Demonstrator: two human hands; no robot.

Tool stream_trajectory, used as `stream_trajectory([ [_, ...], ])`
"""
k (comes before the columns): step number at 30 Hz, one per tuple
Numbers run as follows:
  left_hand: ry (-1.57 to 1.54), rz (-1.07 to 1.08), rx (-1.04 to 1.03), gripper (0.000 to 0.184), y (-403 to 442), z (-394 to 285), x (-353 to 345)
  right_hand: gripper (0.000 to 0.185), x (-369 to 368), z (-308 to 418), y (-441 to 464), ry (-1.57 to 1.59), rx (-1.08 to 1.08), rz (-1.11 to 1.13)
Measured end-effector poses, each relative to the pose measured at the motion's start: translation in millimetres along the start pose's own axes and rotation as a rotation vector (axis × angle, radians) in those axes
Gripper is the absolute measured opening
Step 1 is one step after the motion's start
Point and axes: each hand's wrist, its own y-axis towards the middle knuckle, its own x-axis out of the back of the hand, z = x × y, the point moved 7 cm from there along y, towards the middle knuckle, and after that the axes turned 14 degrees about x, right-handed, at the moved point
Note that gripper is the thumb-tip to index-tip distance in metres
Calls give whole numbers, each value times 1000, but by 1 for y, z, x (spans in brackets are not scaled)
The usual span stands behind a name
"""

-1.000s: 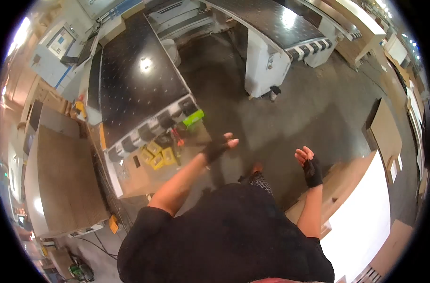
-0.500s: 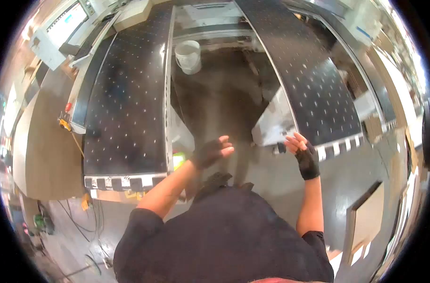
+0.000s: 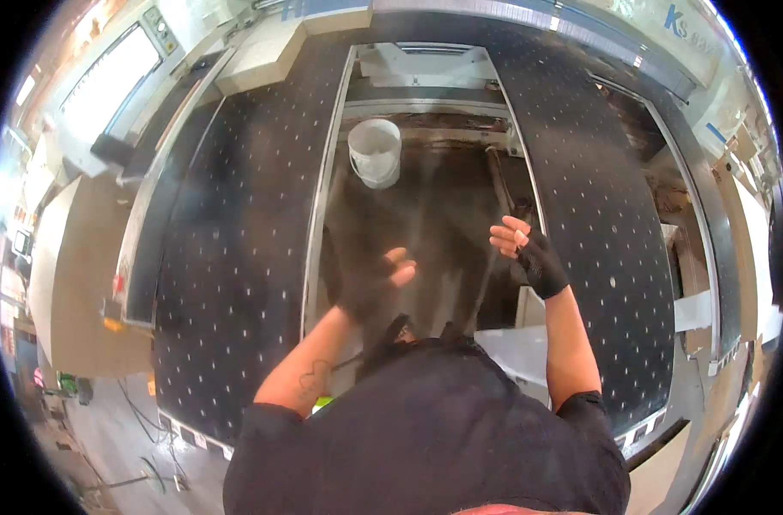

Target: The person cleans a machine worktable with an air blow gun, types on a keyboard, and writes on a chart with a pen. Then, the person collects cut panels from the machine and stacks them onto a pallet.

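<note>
Grips of the left hand (image 3: pixel 374 279) and right hand (image 3: pixel 533 253) both look loosely wide, held in front of the torso (image 3: pixel 426 421) over the gap between two black, pale-dotted benches. The left one is blurred, so its exact finger bend is hard to judge. Black fingerless gloves (image 3: pixel 544 268) cover both palms. Nearest the left hand is the inner edge of the left bench (image 3: pixel 237 215); the right hand is just beside the edge of the right bench (image 3: pixel 597 206). Farther up the gap stands a white bucket (image 3: pixel 376 159), nearer the left bench, whose far end carries a beige block (image 3: pixel 258 64).
</note>
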Motion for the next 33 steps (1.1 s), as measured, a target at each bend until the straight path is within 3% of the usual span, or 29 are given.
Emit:
stream_trajectory([
  [4, -104, 8, -22, 76, 75, -58, 10, 66, 45, -8, 124, 93, 23, 44],
  [8, 65, -109, -88, 76, 169, -81, 54, 65, 84, -17, 270, 40, 36, 87],
  [11, -51, -217, 12, 81, 204, -103, 81, 55, 98, -34, 374, 88, 33, 145],
  [15, -204, -398, 70, 82, 224, -133, 108, 57, 85, -63, 494, 173, -75, 260],
  [18, -120, -508, 75, 80, 252, -131, 138, 56, 62, -85, 566, 215, -72, 382],
  [24, -346, -578, 6, 75, 302, -150, 206, 53, 22, -125, 693, 321, -170, 349],
  [28, -527, -566, -101, 73, 344, -181, 253, 48, 33, -151, 794, 287, -154, 168],
  [29, -467, -541, -132, 75, 359, -183, 268, 40, 43, -176, 833, 504, -166, 227],
  [33, -379, -569, -103, 76, 397, -215, 298, 21, 43, -168, 935, 393, -136, 68],
])
